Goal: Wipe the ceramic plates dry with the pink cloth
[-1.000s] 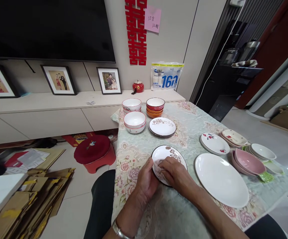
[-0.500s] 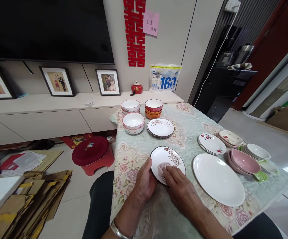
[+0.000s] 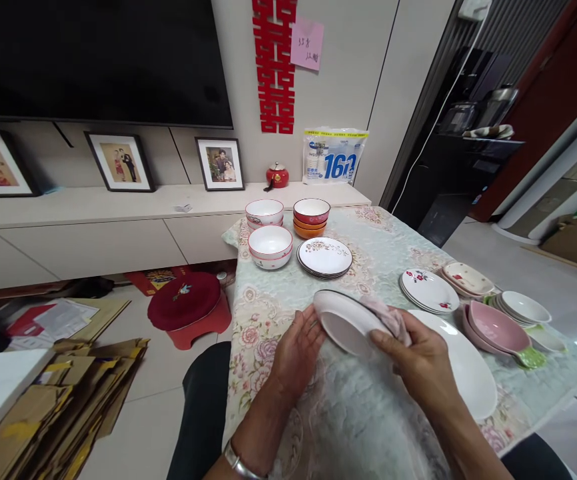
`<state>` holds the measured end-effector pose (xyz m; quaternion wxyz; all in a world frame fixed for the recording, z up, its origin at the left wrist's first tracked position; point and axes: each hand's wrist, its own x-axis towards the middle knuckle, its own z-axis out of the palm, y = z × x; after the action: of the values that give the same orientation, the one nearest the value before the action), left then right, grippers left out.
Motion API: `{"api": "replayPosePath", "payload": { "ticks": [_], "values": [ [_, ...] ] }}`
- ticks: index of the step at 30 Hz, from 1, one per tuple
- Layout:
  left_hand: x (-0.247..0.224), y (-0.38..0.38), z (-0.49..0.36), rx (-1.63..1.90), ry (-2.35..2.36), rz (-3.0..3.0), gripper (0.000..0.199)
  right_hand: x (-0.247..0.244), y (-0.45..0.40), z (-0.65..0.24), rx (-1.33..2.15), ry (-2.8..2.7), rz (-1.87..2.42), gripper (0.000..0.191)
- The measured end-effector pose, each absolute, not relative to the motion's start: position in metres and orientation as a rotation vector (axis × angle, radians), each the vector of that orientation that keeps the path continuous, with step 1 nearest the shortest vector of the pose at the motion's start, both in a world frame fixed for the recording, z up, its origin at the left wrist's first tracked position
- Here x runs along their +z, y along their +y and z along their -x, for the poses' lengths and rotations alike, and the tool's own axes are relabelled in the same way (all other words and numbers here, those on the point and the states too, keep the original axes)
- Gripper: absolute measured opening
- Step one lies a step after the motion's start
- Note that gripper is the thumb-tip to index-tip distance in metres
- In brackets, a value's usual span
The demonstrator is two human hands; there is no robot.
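Note:
A white dark-rimmed plate (image 3: pixel 344 323) is tilted above the floral tablecloth (image 3: pixel 253 333), its plain underside showing. My right hand (image 3: pixel 421 360) grips its right edge, thumb on the underside, with a pale pink cloth (image 3: pixel 386 315) between fingers and plate. At the plate's left edge is my left hand (image 3: pixel 297 350), palm up and fingers apart, near or touching the rim. Beyond them sits a stack of patterned plates (image 3: pixel 324 257). A large white oval plate (image 3: pixel 461 367) lies to the right, partly behind my right hand.
White bowls (image 3: pixel 270 245) and red and orange bowls (image 3: pixel 311 217) stand at the back left. Flower plates (image 3: pixel 428 290), pink dishes (image 3: pixel 498 325) and small white bowls (image 3: pixel 526 305) sit at the right. A red stool (image 3: pixel 188 310) stands left of the table.
The plate has been tipped up so its underside shows. My right hand has shifted from wiping contact on its face to its right edge, with the cloth. My left hand's fingers have opened.

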<state>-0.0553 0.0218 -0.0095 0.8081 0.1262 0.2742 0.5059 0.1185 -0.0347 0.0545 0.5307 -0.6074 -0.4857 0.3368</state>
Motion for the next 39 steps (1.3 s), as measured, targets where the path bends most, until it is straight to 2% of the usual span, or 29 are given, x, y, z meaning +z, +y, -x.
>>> {"api": "replayPosePath", "payload": {
  "ticks": [3,7,9,13,15,23,28,35,39],
  "values": [
    [-0.005,0.020,0.056,1.110,0.617,-0.295,0.036,0.050,-0.027,-0.124,1.155,-0.868,1.247,0.049],
    [-0.002,0.016,0.063,1.072,0.575,-0.416,0.041,0.036,-0.016,-0.123,1.270,-0.765,1.168,0.052],
    [-0.003,0.016,0.066,1.056,0.534,-0.470,0.048,0.028,-0.008,-0.123,1.158,-0.856,1.262,0.052],
    [-0.006,0.017,0.067,1.074,0.571,-0.501,0.055,0.006,0.015,-0.127,0.528,-1.252,1.598,0.043],
    [-0.008,0.018,0.066,1.081,0.629,-0.488,0.058,-0.004,0.027,-0.127,0.335,-1.459,1.679,0.038],
    [-0.008,0.018,0.063,1.089,0.671,-0.421,0.074,-0.011,0.053,-0.107,0.067,-1.802,1.663,0.034],
    [-0.011,0.019,0.064,1.074,0.648,-0.414,0.063,-0.001,0.060,-0.085,0.135,-1.970,1.435,0.033],
    [-0.014,0.020,0.059,1.184,0.658,-0.414,0.031,0.022,0.045,-0.046,0.394,-2.359,1.007,0.019],
    [-0.012,0.018,0.060,1.082,0.621,-0.427,0.028,0.015,0.048,-0.048,0.398,-2.289,1.078,0.016]
  ]
}}
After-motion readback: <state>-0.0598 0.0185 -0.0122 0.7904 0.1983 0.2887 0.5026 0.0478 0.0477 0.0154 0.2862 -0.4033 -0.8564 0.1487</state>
